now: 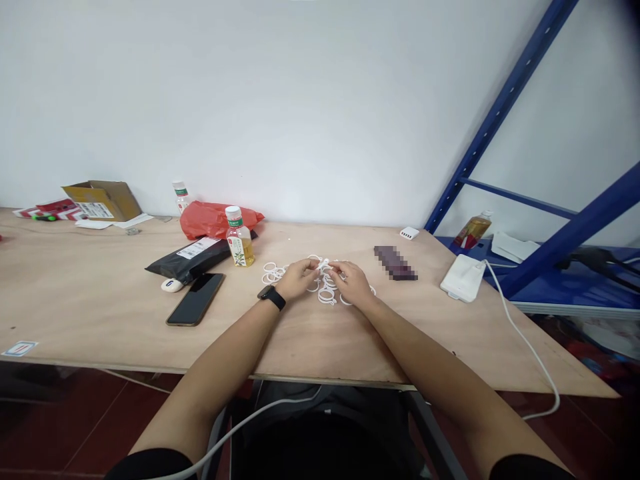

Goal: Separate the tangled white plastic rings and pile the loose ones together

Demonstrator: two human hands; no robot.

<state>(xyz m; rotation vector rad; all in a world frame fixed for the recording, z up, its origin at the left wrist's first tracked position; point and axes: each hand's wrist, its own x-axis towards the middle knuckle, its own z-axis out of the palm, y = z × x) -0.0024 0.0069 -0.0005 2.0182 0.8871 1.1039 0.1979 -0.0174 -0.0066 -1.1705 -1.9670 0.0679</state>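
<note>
My left hand [299,277], with a black watch on its wrist, is closed in a pinch at the middle of the table. Across from it, my right hand [353,283] is also pinched, its fingertips close to the left ones. Between both sets of fingertips is a white plastic ring [324,264], partly covered by the fingers. Under and around the hands lies a loose pile of white plastic rings [327,295], some with a small eyelet. More white rings [273,272] lie just left of my left hand. My fingers hide part of the pile.
Left of the hands are a drink bottle [240,241], a phone [196,300], a black parcel [187,260] and a red plastic bag [215,219]. An open cardboard box [107,200] stands farther left. A white power bank [463,277] with a cable lies right, near a blue metal frame [520,200].
</note>
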